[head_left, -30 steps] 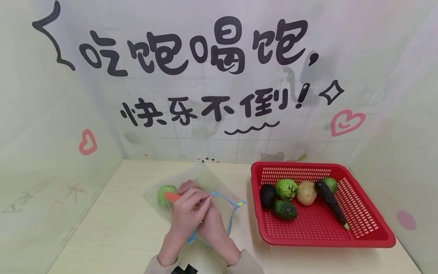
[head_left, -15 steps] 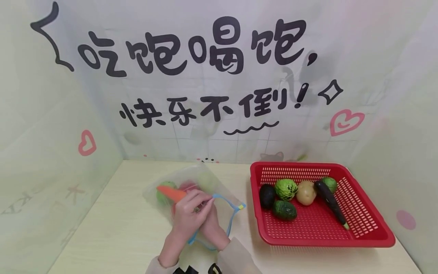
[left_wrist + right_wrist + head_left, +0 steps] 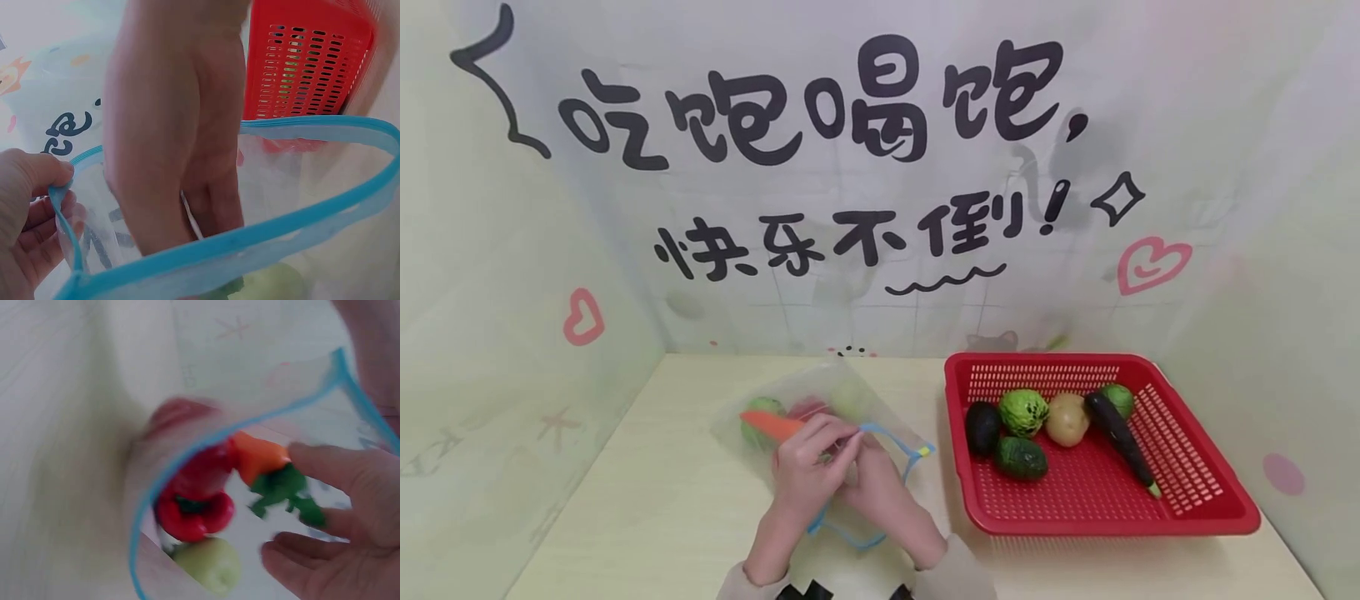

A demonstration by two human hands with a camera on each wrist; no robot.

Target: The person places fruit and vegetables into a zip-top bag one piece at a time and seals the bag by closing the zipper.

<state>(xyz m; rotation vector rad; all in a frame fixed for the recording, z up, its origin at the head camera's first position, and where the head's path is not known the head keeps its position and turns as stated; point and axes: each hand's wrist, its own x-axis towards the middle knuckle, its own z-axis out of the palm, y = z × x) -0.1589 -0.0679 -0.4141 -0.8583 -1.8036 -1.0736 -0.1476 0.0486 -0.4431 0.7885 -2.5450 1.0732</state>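
My left hand (image 3: 808, 467) pinches the blue rim of a clear zip bag (image 3: 300, 215) between thumb and fingers. My right hand (image 3: 350, 519) reaches through the bag's mouth, its fingers spread apart beside a carrot (image 3: 259, 456) with a green leafy top. The thumb and one finger lie close to the carrot's top; whether they touch it I cannot tell. Also in the bag are a red bell pepper (image 3: 194, 519), a pale green rounded vegetable (image 3: 209, 562) and a green round one (image 3: 752, 433). In the head view, my left hand hides part of the carrot.
A red perforated basket (image 3: 1075, 523) stands to the right. It holds a dark eggplant (image 3: 1120, 442), a potato-like tan vegetable (image 3: 1067, 420), a bumpy green fruit (image 3: 1022, 412) and several other dark or green ones. A printed curtain (image 3: 850, 317) closes off the back and sides.
The carrot has slid further left and deeper into the bag. My right hand has shifted slightly and its fingers are apart from each other now. My left hand keeps the rim.
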